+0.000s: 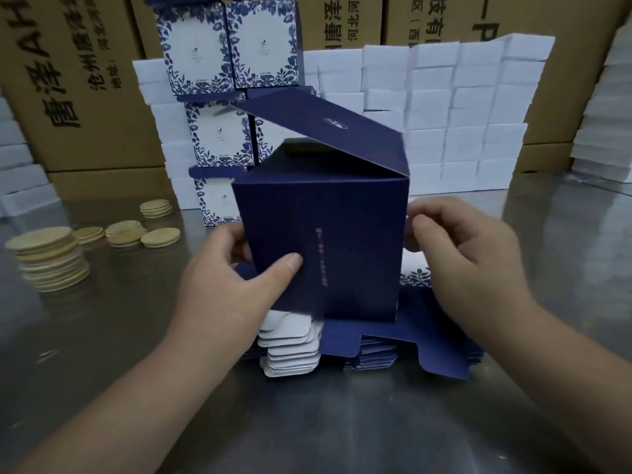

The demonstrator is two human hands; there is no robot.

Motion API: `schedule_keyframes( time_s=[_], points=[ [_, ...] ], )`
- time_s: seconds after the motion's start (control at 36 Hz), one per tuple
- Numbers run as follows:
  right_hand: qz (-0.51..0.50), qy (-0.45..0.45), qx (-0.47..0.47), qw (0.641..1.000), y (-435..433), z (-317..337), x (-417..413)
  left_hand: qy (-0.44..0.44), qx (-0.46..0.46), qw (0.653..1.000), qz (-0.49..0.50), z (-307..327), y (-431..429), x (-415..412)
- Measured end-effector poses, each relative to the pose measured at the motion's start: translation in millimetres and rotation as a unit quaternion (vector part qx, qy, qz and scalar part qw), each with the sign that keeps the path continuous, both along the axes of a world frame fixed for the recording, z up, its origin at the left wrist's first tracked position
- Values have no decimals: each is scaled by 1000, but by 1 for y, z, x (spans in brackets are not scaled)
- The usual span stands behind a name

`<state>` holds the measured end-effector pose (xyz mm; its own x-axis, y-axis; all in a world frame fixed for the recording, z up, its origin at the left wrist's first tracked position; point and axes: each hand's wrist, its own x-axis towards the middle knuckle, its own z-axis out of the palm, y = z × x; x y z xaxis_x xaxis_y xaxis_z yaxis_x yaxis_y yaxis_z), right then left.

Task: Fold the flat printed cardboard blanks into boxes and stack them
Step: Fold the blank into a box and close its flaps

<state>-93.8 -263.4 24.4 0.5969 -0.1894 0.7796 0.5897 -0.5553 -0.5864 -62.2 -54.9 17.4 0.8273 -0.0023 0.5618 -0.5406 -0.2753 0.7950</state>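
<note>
Navy box [342,217] upright between your grips: left hand [232,289] clasps its left edge, right hand [472,254] pinches its right.

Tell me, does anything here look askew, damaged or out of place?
Nothing looks damaged. On the navy box, the lid flap stands half open and tilted, and the pile of flat blanks under it is fanned unevenly.

Steel tabletop [102,336], brown cartons [85,80] behind, dim light

left hand [236,278] grips the box [342,213], thumb in front; right hand [468,258] touches its side with curled fingers.
</note>
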Motion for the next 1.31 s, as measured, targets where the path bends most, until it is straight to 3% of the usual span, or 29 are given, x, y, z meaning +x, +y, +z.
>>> schedule_keyframes(
  time_s=[0.11, 0.17, 0.25, 0.36, 0.44, 0.61, 0.72, 0.86, 0.92, 1.06, 1.31],
  points=[
    [118, 42, -15, 992, 0, 2, -2, -52, 4, 998, -37, 0, 4, -5],
    [110, 54, 0, 992, 0, 1, 1, -99, 48, 991, -72, -1, 3, -11],
    [18, 78, 57, 995, -5, -8, 10, -161, 74, 984, -30, -5, 1, -14],
    [-87, 39, 70, 993, -10, -4, 11, -81, -45, 994, 61, 1, 5, -3],
    [-41, 58, 56, 996, -3, -4, 4, 0, -29, 999, 31, 1, 5, 1],
    [66, 98, 10, 993, 12, -4, -7, -28, 6, 1000, -12, -4, 3, 1],
    [43, 147, -26, 988, 14, -3, -6, -85, 93, 992, -7, -6, 2, -4],
    [-17, 142, 57, 988, 16, 0, -7, -70, 194, 976, -71, -8, -2, -7],
    [-35, 124, 65, 989, 18, 0, -8, -80, 252, 961, -80, -7, -3, -11],
    [-100, 139, 28, 985, 23, 0, -10, -197, 357, 911, -64, -9, -6, -16],
    [-112, 182, -10, 977, 27, 5, -10, -142, 387, 905, -104, -11, -8, -23]
  ],
)
